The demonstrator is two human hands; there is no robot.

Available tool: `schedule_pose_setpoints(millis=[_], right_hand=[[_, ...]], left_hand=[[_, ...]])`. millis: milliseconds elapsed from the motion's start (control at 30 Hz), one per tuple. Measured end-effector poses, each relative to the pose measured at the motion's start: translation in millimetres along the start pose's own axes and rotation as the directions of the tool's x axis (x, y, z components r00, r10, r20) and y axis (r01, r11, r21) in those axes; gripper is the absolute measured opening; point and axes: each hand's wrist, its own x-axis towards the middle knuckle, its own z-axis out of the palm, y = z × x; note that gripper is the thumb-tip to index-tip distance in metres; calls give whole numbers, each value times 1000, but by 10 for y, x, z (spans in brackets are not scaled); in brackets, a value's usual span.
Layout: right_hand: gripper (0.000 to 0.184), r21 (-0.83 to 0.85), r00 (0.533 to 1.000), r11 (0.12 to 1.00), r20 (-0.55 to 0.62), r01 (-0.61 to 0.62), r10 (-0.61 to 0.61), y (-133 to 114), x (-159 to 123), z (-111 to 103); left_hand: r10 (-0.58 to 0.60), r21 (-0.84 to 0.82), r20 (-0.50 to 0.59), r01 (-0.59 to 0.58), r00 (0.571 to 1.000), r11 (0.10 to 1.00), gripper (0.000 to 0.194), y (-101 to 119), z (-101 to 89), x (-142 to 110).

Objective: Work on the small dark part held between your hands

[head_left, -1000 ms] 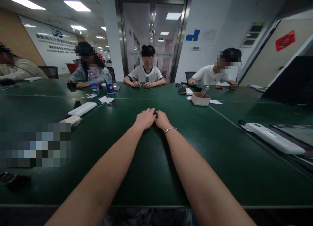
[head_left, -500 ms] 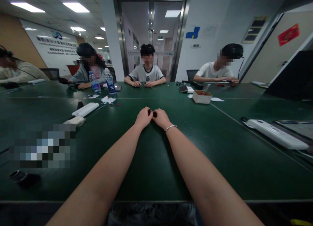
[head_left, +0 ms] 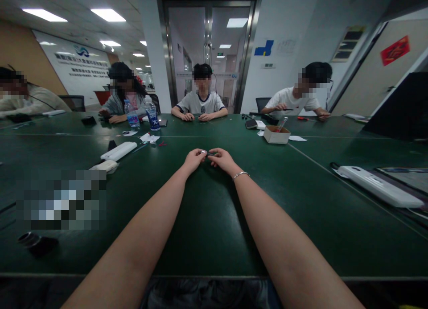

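Over the middle of the green table (head_left: 214,237), my left hand (head_left: 194,161) and my right hand (head_left: 223,160) meet around a small, slim, dark object (head_left: 210,154). A shiny silvery part of it shows at my left fingertips. My left fingers pinch that end, while my right thumb and fingers close on the dark end. Its exact kind is too small to make out. Around my right wrist sits a silver bracelet (head_left: 240,174).
Left lie a white power-bank-like device (head_left: 119,151), paper scraps (head_left: 150,138) and two bottles (head_left: 152,113). A small box (head_left: 277,135) stands ahead to the right, and a long white device (head_left: 377,186) lies nearer. Several people sit across the table.
My hands were close together, mostly covering the dark object. They have drawn slightly apart, and it now shows as a slim piece spanning both sets of fingertips.
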Motion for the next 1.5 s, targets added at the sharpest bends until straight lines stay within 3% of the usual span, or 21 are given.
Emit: schedule_pose_setpoints(millis=[133,300,1500], right_hand=[[18,366,997,927,3,-74,78,-3,-1,-65],[12,535,993,839,7,-100,114,14,-15,-135],[18,529,991,838,84,-136,108,47,-16,-190]], left_hand=[[-6,-36,-19,5,1000,999,14,10,2,-20],[43,26,40,-44,998,999,19,-9,-15,-43],[54,16,18,-54,998,998,10,-31,4,-3]])
